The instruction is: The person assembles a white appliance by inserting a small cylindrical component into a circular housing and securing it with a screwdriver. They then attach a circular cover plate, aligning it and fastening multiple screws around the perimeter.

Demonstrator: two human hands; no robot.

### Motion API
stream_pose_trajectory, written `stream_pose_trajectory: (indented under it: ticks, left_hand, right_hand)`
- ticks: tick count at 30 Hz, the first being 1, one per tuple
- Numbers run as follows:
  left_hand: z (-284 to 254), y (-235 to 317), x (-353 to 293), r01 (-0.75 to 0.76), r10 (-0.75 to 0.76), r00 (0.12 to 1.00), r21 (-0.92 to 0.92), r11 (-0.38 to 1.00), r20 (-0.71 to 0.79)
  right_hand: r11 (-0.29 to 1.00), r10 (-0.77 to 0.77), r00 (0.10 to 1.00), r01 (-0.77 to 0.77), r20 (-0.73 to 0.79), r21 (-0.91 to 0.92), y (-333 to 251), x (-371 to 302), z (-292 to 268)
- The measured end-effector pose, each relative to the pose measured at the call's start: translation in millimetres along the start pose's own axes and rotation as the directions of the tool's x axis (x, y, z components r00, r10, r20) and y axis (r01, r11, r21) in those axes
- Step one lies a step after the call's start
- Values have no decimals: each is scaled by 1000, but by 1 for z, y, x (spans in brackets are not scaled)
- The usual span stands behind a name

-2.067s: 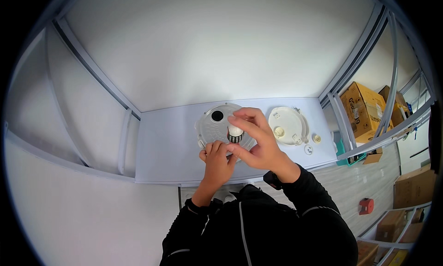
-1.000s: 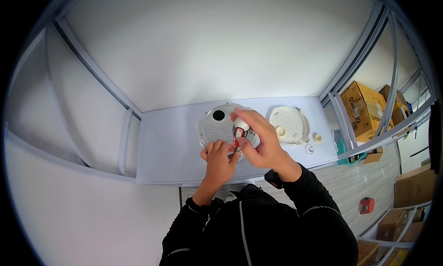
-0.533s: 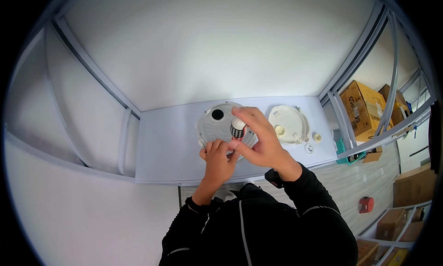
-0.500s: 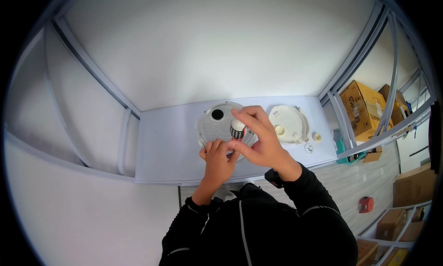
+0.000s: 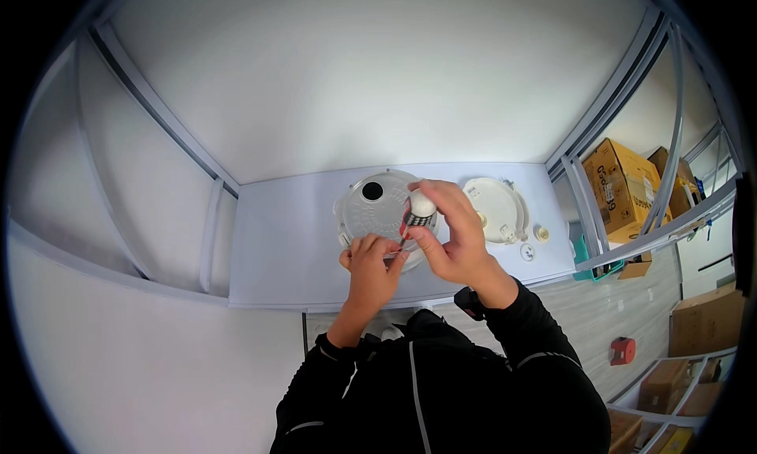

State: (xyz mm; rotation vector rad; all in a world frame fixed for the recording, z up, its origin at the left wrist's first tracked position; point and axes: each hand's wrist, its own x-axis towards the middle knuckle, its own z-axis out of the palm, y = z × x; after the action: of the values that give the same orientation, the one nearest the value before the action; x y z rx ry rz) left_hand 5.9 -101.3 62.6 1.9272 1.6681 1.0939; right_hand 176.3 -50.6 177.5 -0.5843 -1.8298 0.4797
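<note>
My right hand (image 5: 461,245) grips a screwdriver (image 5: 418,210) by its handle, which is red and black with a white rounded end. Its shaft runs down toward the fingertips of my left hand (image 5: 371,269), and the tip is hidden there. The left fingers are pinched together at the near rim of a round, pale grey translucent cover (image 5: 359,217); what they hold, if anything, I cannot make out. A black round spot (image 5: 372,191) shows on the cover's far part.
To the right on the white table (image 5: 276,249) lies a round white base (image 5: 498,217). Beside it are a small cream round part (image 5: 541,232) and a small white disc (image 5: 527,252). Cardboard boxes (image 5: 619,186) stand beyond the right frame; a red stool (image 5: 623,351) is on the floor.
The screwdriver handle has tilted to the right and away from my left hand, baring some of the shaft. My right hand has shifted slightly right with it; the left has barely moved.
</note>
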Motion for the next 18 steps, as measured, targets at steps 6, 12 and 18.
stream_pose_trajectory:
  ticks: [6,12,18]
  left_hand:
    - [-1,-2,-2,-60,61,998,51,997,-4]
    - [-22,0,-1,-133,133,991,11,991,-16]
    - [-59,-34,11,-237,234,971,59,970,57]
  right_hand:
    - [999,33,991,-27,-132,44,4,-6,-4]
    - [1000,-11,988,10,-151,-5,8,-13,-9]
    - [999,-26,989,19,-146,-43,4,-13,-15]
